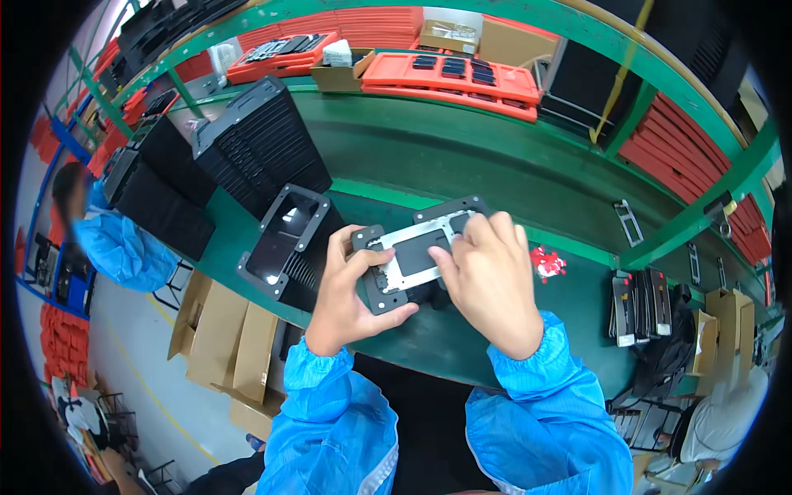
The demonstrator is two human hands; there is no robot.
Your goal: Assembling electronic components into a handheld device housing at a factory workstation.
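Observation:
My left hand [342, 301] grips the near left end of a black jig frame [369, 234], its thumb lying on top. Set in the jig is a phone-sized silver mid-frame [402, 278] with a dark rectangular middle. My right hand [499, 285] closes over the far right end of that mid-frame, thumb pressing its edge and fingers curled at the corner. Whether the fingertips pinch anything small is hidden. Left of my hands, a stack of black jigs carries a glossy dark phone screen [285, 239] on top.
Taller stacks of black trays [260, 144] stand on the green bench [577, 313] at left. Red scraps [548, 262] lie right of my hands, beyond them a row of dark flat parts [639, 305]. Red trays [454, 78] fill the shelf above. Cardboard boxes [227, 334] sit below left, near another person in blue.

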